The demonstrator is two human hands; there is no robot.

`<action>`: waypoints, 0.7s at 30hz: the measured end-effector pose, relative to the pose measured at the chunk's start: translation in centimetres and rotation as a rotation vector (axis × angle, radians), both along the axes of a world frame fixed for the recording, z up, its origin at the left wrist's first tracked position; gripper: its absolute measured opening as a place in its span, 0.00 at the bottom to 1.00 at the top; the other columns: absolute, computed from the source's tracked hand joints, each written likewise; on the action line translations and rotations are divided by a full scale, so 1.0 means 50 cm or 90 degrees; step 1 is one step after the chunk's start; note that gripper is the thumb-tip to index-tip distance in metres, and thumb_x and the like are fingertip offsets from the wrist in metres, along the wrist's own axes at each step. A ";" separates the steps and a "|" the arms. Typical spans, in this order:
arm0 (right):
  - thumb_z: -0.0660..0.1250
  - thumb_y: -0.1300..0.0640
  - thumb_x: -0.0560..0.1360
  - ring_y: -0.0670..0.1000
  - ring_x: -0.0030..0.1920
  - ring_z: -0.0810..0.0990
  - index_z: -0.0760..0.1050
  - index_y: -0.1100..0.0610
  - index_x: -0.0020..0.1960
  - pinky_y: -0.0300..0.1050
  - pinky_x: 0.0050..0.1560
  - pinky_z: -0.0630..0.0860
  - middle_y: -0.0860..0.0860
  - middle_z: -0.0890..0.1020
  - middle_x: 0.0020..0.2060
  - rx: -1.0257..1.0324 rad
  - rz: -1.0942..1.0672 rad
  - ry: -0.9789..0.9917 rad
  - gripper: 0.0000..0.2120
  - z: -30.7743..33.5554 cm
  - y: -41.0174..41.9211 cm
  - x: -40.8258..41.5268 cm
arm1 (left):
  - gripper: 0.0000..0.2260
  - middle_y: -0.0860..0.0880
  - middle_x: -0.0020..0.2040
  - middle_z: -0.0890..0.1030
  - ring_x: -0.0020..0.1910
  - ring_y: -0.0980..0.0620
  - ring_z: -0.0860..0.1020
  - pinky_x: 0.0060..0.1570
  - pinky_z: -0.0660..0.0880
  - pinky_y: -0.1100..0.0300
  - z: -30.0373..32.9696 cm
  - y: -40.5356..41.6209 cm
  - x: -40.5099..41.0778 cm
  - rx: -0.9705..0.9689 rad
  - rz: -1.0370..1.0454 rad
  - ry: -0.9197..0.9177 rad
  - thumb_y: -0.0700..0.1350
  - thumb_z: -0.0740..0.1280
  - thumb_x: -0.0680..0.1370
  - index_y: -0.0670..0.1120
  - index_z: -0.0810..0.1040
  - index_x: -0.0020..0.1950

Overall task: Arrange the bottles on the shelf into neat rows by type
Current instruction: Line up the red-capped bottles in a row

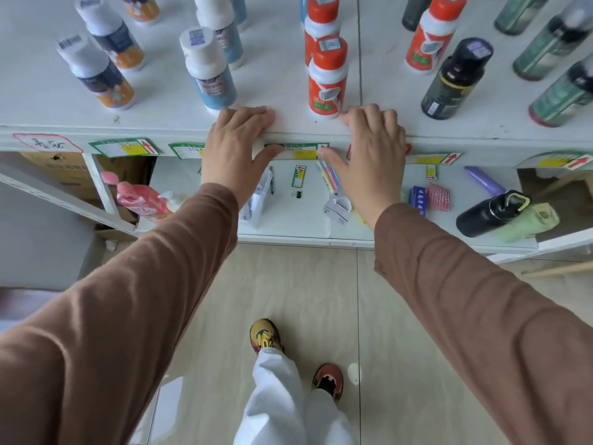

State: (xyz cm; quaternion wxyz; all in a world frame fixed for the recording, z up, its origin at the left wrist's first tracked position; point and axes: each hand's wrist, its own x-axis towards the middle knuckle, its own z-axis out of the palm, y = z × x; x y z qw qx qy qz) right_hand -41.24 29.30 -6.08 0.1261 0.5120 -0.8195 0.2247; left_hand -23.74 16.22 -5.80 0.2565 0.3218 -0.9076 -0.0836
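Brown sleeves (160, 284) lead to both hands, left hand (236, 146) and right hand (369, 146), fingers spread flat on the shelf (64, 101) edge (holding nothing); a careless lift could topple the red bottle (327, 81).

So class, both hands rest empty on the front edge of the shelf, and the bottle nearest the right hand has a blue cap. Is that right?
Not quite. The head view shows the left hand and right hand resting empty on the shelf edge, but the bottle nearest the right hand has an orange-red cap, not a blue one.
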 end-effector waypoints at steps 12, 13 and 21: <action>0.66 0.50 0.78 0.55 0.66 0.71 0.60 0.55 0.73 0.47 0.60 0.68 0.53 0.69 0.70 0.194 0.141 -0.335 0.27 0.172 0.018 -0.075 | 0.23 0.44 0.67 0.73 0.66 0.42 0.69 0.67 0.64 0.51 0.145 0.027 -0.040 0.172 0.035 -0.266 0.50 0.64 0.77 0.45 0.68 0.71; 0.66 0.51 0.78 0.56 0.67 0.71 0.59 0.54 0.74 0.47 0.60 0.67 0.54 0.68 0.71 0.174 0.152 -0.316 0.28 0.195 0.006 -0.081 | 0.22 0.44 0.68 0.73 0.67 0.42 0.69 0.67 0.65 0.51 0.158 0.023 -0.051 0.192 0.036 -0.260 0.49 0.63 0.78 0.46 0.68 0.72; 0.66 0.53 0.77 0.54 0.66 0.70 0.68 0.47 0.72 0.53 0.65 0.70 0.49 0.71 0.69 0.287 0.308 -0.134 0.23 0.278 -0.118 -0.103 | 0.21 0.44 0.67 0.75 0.66 0.42 0.70 0.65 0.68 0.50 0.173 -0.030 -0.134 0.303 -0.007 -0.229 0.43 0.60 0.78 0.50 0.66 0.72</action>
